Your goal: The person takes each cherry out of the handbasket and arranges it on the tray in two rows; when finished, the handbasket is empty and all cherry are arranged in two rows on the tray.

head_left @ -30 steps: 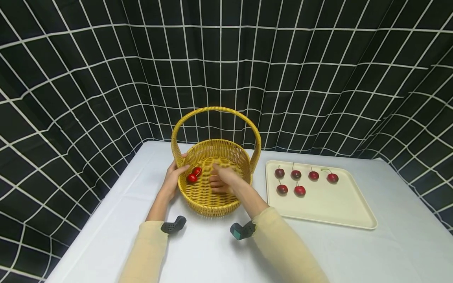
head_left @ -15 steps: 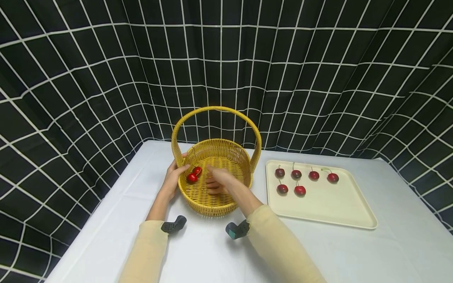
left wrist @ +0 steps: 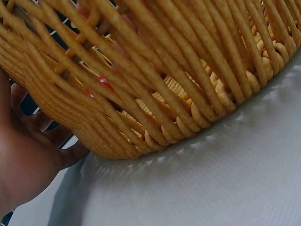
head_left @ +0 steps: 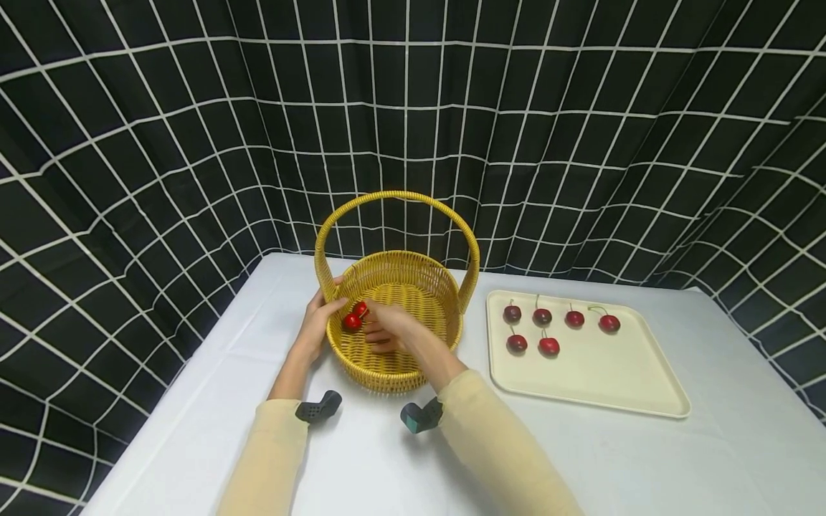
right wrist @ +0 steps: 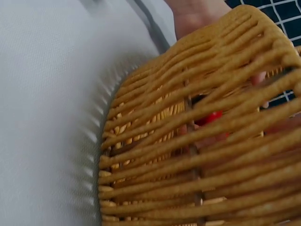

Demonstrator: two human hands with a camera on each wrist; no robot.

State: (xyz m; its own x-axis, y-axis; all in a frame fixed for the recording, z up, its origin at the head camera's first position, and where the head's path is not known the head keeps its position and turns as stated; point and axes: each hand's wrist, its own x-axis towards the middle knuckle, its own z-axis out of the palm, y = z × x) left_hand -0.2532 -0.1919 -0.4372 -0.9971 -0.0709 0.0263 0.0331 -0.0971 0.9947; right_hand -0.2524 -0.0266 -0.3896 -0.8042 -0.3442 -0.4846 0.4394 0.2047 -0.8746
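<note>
In the head view, a yellow wicker basket (head_left: 403, 287) with a tall arched handle stands on the white table. My left hand (head_left: 314, 326) grips its left side, thumb over the rim; in the left wrist view its fingers (left wrist: 70, 153) lie along the outer wall. Two red cherries (head_left: 352, 322) rest inside the basket near that thumb. My right hand (head_left: 393, 330) reaches into the basket, thumb and forefinger right at the cherries, the other fingers loosely bent. Through the weave in the right wrist view, a cherry (right wrist: 214, 117) shows as a red patch, with the right hand mostly hidden.
To the basket's right lies a cream tray (head_left: 600, 376) with several dark red cherries (head_left: 549, 347) in two rows, stems attached. A black cloth with white grid lines (head_left: 413, 107) hangs behind and at both sides of the white table (head_left: 374, 473).
My right hand has moved left inside the basket, from its middle to the two cherries. The left hand keeps its grip on the basket. The head view has shifted slightly.
</note>
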